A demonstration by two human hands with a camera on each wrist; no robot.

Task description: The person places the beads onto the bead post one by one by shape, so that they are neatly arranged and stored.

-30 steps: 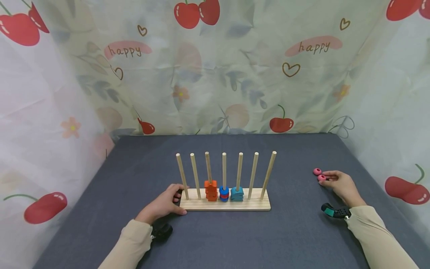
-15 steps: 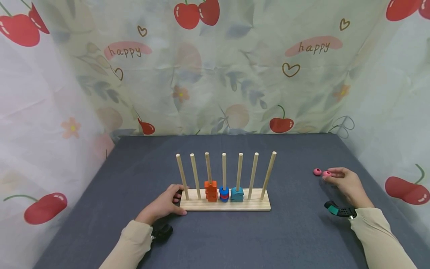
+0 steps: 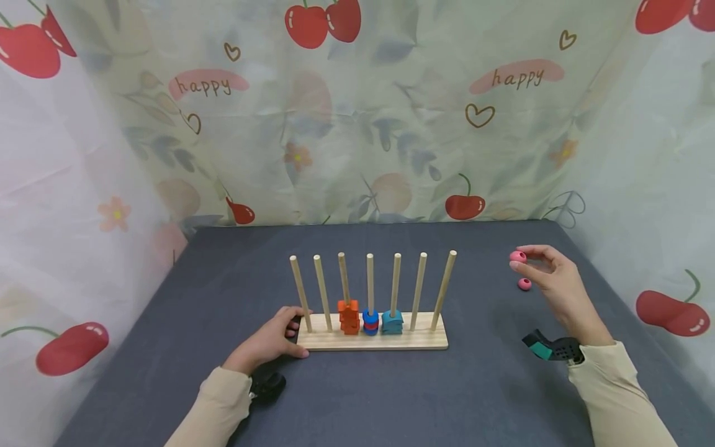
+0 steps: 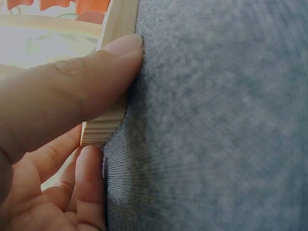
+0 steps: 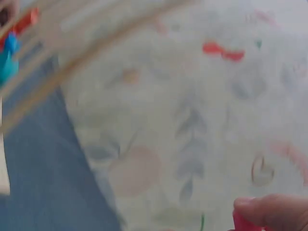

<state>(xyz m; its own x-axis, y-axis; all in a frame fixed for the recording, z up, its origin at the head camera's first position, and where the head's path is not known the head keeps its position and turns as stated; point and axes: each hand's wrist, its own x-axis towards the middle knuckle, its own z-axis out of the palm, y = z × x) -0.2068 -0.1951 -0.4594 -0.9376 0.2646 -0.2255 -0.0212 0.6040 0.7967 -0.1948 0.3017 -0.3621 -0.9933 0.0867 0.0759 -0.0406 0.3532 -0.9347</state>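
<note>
In the head view my left hand holds the left end of a wooden peg stand with several upright pegs. The left wrist view has the thumb along the front edge of the stand's base, other fingers curled at its end. Raised over the table on the right, my right hand pinches a round pink bead between thumb and fingertips. A second pink bead lies on the table below it. On the middle pegs sit orange pieces, blue and red rings and teal pieces.
A dark grey cloth covers the table. Behind it hangs a cherry-printed curtain, with white sheets at both sides. Each wrist wears a strap with a black device, such as the right wrist device.
My right hand has picked up one pink bead from beside the other, lifting it up and to the left. The left hand stays on the peg stand.
</note>
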